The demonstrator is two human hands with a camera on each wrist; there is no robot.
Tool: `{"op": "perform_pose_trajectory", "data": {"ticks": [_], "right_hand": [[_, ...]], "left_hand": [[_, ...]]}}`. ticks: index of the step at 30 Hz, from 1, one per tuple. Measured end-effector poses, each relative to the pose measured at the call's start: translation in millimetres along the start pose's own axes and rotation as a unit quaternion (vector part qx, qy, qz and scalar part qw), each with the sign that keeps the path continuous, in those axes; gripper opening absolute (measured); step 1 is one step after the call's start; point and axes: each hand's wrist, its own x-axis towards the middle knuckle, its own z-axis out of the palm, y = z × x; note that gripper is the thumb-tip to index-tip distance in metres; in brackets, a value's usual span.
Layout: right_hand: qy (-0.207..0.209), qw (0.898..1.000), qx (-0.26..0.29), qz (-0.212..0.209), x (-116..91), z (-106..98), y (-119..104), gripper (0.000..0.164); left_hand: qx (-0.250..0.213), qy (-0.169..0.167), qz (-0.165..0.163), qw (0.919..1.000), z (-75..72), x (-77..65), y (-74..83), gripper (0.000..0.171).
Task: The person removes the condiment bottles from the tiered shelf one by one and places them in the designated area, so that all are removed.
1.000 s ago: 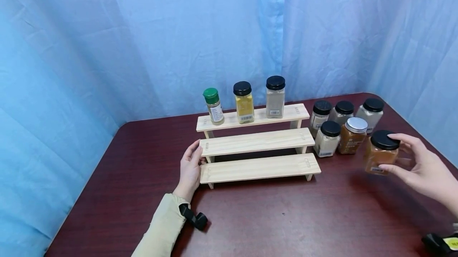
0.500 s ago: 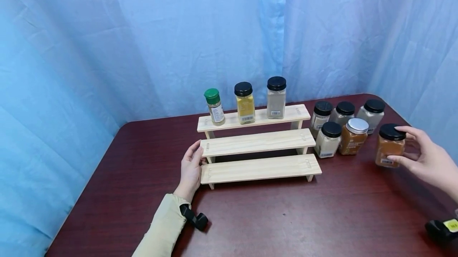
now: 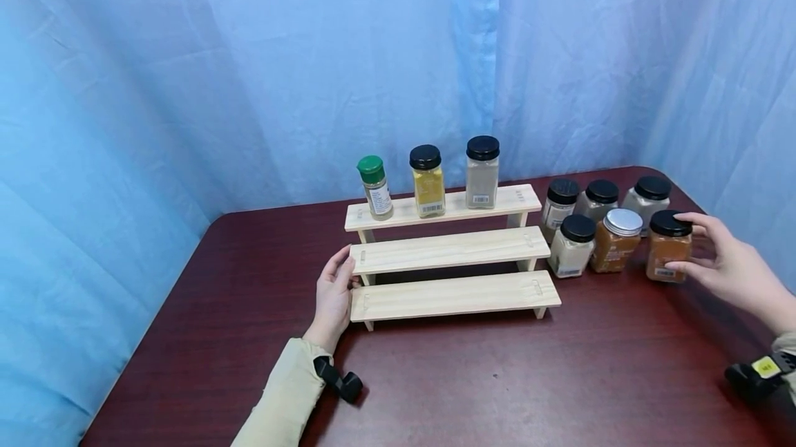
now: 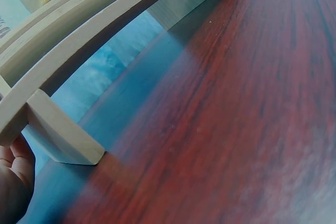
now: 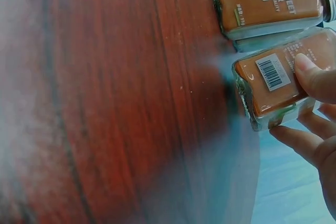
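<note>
My right hand (image 3: 734, 267) holds a spice jar (image 3: 667, 257) of orange-brown powder with a black lid, thumb on its near side and a finger at the lid. The right wrist view shows the barcode label on this jar (image 5: 275, 72); whether its base touches the table I cannot tell. Just left of it stands a silver-lidded jar (image 3: 616, 246), labelled red sweet pepper in the right wrist view. At the left end of a three-step wooden rack (image 3: 454, 250), my left hand (image 3: 332, 302) grips the middle shelf; some of its fingers are hidden behind the wood.
On the rack's top shelf stand a green-capped jar (image 3: 378, 198), a yellow-filled jar (image 3: 429, 191) and a tall grey-filled jar (image 3: 482, 181). Several black-lidded jars, one with pale powder (image 3: 571, 253), cluster right of the rack. Blue curtains (image 3: 348, 67) hang behind the dark red table (image 3: 466, 378).
The right hand has carried the orange-brown jar away from the table's front, first rightward, then back left beside the silver-lidded jar. The left hand keeps its grip on the rack.
</note>
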Motion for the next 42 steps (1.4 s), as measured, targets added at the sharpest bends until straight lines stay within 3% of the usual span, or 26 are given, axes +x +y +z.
{"op": "perform_pose_trajectory", "data": {"ticks": [7,9,10,14,16,17,24,33,42], "right_hand": [[0.011,1.000,-0.020,-0.014,2.4,15.1,36.8,0.102],[0.011,1.000,-0.015,-0.014,3.2,13.0,31.3,0.099],[0.015,1.000,-0.016,-0.015,3.2,11.8,26.5,0.087],[0.021,0.999,-0.025,-0.006,2.7,0.5,-3.8,0.076],[0.021,0.999,-0.028,0.003,2.2,-1.7,-8.7,0.075],[0.018,0.999,-0.030,0.009,2.4,-3.5,-11.6,0.083],[0.010,0.998,-0.056,0.039,4.7,-4.8,-4.9,0.085],[0.007,0.998,-0.059,0.036,11.0,-4.9,3.3,0.082],[0.006,0.998,-0.054,0.036,16.6,-6.4,-7.0,0.078]], "left_hand": [[0.009,-0.008,0.004,0.9999,-0.6,-1.8,-0.5,0.042],[0.010,-0.008,0.004,0.9999,-0.7,-1.4,-0.7,0.042],[0.009,-0.007,0.004,0.9999,-0.6,-1.0,-0.5,0.042],[0.011,-0.005,0.000,0.9999,-0.5,0.2,-0.1,0.042],[0.011,-0.004,-0.001,0.9999,-0.4,0.3,0.2,0.042],[0.012,-0.004,-0.001,0.9999,-0.5,0.3,0.2,0.042],[0.012,0.001,-0.001,0.9999,-0.3,0.2,0.1,0.042],[0.008,0.002,0.000,1.0000,0.0,0.8,-1.2,0.041],[0.003,-0.003,0.004,1.0000,-0.5,0.8,-1.3,0.042]]}}
